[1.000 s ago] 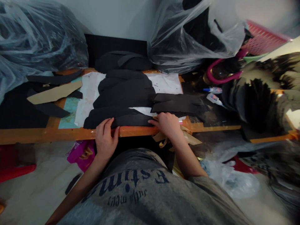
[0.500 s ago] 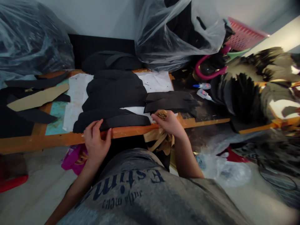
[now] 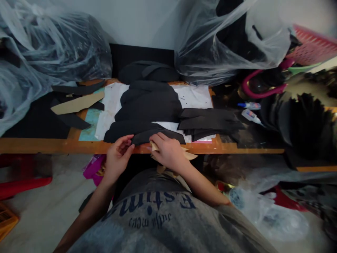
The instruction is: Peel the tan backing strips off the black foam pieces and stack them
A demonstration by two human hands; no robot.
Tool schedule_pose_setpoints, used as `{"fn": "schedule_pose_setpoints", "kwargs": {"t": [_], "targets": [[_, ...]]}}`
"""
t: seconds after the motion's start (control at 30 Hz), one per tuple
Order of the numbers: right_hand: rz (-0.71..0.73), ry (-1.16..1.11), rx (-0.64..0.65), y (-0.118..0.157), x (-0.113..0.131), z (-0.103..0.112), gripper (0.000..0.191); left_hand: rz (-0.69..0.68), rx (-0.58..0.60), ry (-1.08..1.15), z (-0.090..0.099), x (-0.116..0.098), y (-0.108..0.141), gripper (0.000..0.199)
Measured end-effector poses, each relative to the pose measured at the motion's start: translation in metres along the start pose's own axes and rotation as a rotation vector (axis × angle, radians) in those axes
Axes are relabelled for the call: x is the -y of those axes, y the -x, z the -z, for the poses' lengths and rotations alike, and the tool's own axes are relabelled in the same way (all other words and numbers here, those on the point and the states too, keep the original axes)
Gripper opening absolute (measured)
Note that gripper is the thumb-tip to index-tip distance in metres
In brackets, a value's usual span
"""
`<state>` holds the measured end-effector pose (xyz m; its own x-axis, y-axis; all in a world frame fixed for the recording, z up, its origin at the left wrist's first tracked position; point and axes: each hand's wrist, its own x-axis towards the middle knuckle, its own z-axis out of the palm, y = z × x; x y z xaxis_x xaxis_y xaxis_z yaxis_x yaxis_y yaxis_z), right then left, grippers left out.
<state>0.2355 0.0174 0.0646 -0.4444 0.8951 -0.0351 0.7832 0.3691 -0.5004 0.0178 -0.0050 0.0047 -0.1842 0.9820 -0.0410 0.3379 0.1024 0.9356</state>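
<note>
My left hand is at the table's front edge, its fingers curled and its thumb and index finger at the left end of a long black cut piece. My right hand lies over the front edge of that piece, closed around a bunch of tan strips whose ends stick out to the right and below the hand. Its fingertips are partly hidden. Behind my hands, overlapping black pieces are layered on white paper. More narrow black pieces lie to the right.
A tan piece rests on black ones at left. Clear plastic bags stand at the back. To the right are two small glue bottles, a pink-handled item, a pink basket and black stacks. Orange tape covers the table edge.
My right hand, with the tan strips, has moved left along the table edge onto the long black piece. My left hand's thumb and fingers have drawn closer together. The view has shifted left.
</note>
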Motion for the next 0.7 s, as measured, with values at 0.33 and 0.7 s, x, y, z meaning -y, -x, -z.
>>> {"fn": "schedule_pose_setpoints", "kwargs": {"t": [0.33, 0.7], "targets": [[0.134, -0.195, -0.189, -0.007, 0.011, -0.024, 0.023, 0.062, 0.087, 0.299, 0.006, -0.028, 0.012, 0.042], [-0.106, -0.753, -0.651, -0.001, -0.018, -0.021, 0.021, 0.088, -0.214, 0.242, 0.0, 0.002, -0.008, 0.022]]}}
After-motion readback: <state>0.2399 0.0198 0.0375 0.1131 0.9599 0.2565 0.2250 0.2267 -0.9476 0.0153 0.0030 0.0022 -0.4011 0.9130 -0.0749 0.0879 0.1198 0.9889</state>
